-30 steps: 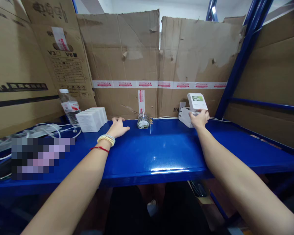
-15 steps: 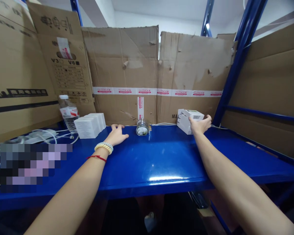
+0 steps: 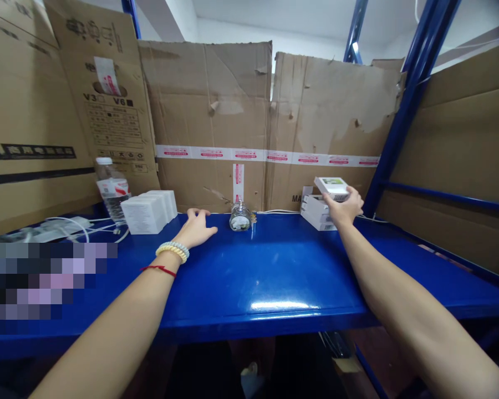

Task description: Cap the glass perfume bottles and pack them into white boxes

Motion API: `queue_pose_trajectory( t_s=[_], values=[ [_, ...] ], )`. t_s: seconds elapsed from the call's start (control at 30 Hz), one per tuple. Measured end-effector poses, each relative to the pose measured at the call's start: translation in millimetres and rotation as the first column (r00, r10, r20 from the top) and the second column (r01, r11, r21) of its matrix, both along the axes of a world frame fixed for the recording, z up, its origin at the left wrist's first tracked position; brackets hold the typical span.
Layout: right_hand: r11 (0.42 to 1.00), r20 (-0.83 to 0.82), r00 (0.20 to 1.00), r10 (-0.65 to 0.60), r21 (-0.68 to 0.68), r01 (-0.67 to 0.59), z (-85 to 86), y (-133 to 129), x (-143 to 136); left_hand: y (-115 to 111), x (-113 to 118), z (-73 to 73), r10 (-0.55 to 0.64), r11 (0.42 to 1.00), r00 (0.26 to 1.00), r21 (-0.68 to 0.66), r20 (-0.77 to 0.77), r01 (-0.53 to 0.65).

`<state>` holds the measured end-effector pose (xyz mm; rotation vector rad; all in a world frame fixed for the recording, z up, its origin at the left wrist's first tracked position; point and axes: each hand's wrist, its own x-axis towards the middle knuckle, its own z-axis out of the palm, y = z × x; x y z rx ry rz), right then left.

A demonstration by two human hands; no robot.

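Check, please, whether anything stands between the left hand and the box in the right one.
Yes: the glass bottle and a small gold-coloured item stand between the left hand and the white box; the stack of boxes sits lower.

Your right hand [image 3: 346, 209] grips a small white box [image 3: 330, 188] with a green picture on top, held tilted above a stack of white boxes [image 3: 314, 213]. Your left hand [image 3: 197, 228], fingers parted, lies over the blue table [image 3: 266, 271], between a row of white boxes [image 3: 145, 214] and a clear glass bottle [image 3: 240, 218]. Cardboard panels [image 3: 208, 111], joined by printed tape [image 3: 260, 155], stand along the rear.
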<state>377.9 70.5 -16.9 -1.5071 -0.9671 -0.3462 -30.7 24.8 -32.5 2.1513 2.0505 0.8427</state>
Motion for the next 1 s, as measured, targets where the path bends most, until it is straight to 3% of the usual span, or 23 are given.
queue_pose_trajectory(
  t_s=[0.13,0.23,0.37,0.53,0.7,0.87,1.0],
  values=[
    [0.958,0.117,0.980,0.159,0.223,-0.182,21.1,-14,-15,-1,7,1.3,-0.042,0.992,0.999,0.118,0.019,0.040],
    [0.931,0.084,0.956,0.281,0.219,-0.293,28.6,-21,-45,-2,13,1.6,-0.075,0.975,0.997,0.211,0.033,0.067],
    [0.916,-0.031,0.916,0.399,-0.017,-0.400,12.4,-28,-90,-3,16,-0.1,-0.120,0.969,0.993,0.218,-0.007,0.119],
    [0.873,0.069,0.913,0.402,-0.328,-0.360,-16.3,-34,-111,0,10,-2.0,-0.216,0.973,0.974,0.069,-0.073,0.221],
    [0.725,0.055,0.922,0.382,-0.637,-0.262,-25.1,-36,-103,-2,10,-1.1,-0.309,0.946,0.944,-0.142,-0.121,0.291],
    [0.596,0.018,0.940,0.340,-0.778,-0.201,-25.4,-39,-100,-7,12,1.9,-0.301,0.939,0.946,-0.211,-0.123,0.272],
    [0.550,0.014,0.955,0.296,-0.820,-0.158,-24.7,-41,-102,-6,11,2.1,-0.298,0.938,0.944,-0.226,-0.143,0.262]
  ],
)
